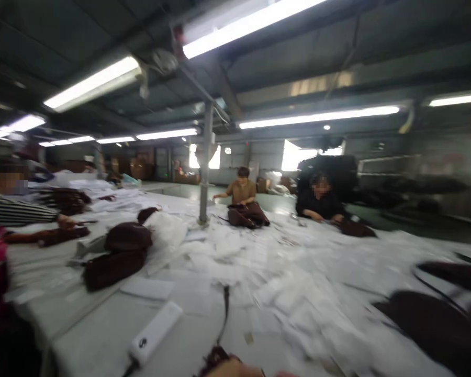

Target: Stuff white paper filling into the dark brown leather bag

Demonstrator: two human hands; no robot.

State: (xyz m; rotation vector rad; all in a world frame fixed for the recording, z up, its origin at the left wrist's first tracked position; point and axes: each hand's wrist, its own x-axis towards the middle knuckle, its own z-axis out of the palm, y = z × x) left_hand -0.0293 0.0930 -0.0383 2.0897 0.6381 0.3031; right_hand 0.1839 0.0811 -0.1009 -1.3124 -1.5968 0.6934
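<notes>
Peeking in at the bottom edge, just right of the white box [155, 333] on the table [98, 340], one hand [235, 369] touched dark brown cloth [216, 357], fingers hidden so I could not tell their state, and its strap [224, 314] might snag.

Big shared table [102, 335], stuff everywhere

White device [155, 331] sits near the front edge, cord [224, 314] just right of it, garment pile [120, 254] behind on the left, paper sheets [290, 283] spread right, pole [205, 162] further back.
</notes>
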